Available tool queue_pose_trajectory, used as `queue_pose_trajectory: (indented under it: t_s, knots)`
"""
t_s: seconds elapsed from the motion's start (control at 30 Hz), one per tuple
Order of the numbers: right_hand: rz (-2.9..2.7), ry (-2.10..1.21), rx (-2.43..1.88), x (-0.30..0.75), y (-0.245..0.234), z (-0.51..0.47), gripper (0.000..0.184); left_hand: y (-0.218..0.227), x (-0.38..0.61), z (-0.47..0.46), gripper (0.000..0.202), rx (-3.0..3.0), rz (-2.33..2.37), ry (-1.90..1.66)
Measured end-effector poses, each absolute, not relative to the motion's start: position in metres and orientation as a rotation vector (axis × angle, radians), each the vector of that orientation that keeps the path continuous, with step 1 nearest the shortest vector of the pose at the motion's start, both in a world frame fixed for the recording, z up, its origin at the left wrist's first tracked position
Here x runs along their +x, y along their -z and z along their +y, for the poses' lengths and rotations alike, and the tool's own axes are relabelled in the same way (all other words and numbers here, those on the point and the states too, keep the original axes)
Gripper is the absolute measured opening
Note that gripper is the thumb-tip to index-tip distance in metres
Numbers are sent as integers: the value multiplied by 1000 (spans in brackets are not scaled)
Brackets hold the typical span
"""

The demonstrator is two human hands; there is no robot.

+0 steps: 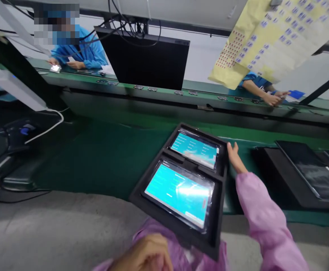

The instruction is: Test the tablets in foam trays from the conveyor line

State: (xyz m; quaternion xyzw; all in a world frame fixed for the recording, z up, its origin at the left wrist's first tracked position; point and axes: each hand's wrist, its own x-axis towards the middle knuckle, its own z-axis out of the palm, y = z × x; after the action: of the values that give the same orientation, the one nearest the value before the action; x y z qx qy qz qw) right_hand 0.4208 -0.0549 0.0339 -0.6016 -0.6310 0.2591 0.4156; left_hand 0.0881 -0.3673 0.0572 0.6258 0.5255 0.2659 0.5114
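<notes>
A black foam tray (178, 158) lies tilted across the front edge of the green bench. Two tablets sit in its compartments, the far tablet (194, 148) and the near tablet (180, 192), both with lit turquoise screens under clear film. My right hand (236, 156) grips the tray's right rim, its palm side largely hidden. Close to my body, below the tray's near edge, my left hand (146, 252) is curled closed and apart from the tray. I see nothing sticking out of it.
Dark tablets (311, 169) rest on black trays at right. A barcode scanner (19, 135) stands at left by a white cable. Beyond the bench, a monitor (147, 56) and hanging yellow label sheets (255, 41) partly hide a line carrying small parts. Two co-workers in blue work there.
</notes>
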Motion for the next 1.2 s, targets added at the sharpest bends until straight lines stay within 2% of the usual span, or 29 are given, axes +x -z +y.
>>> queue_pose_trajectory:
  t_s: [0.07,0.13,0.23,0.3,0.47,0.97,1.1,1.2]
  knots:
    - [-1617,-700,-1493,408,-38,-8,83,-75,76,-334,69,1549,1016,-600]
    - [-1643,-713,-1470,393,-36,18,77,-82,59,-288,61,1558,1494,-913]
    - [-1679,-699,-1434,381,-24,15,75,-64,47,-239,77,1488,1819,-1239]
    - [-1714,-678,-1419,383,-15,-7,79,-42,54,-238,86,1489,1687,-1173]
    - [-1892,-577,-1400,396,-9,-59,79,-9,76,-286,79,1563,1408,-1064]
    - [-2344,-155,-1268,369,-36,-47,60,-17,64,-245,81,1528,1536,-908]
    - [-2346,-40,-1317,370,-34,-46,57,-15,60,-212,83,1441,1543,-966]
    - [-2335,-35,-1346,370,-31,-43,56,-18,58,-170,77,1283,1562,-1088]
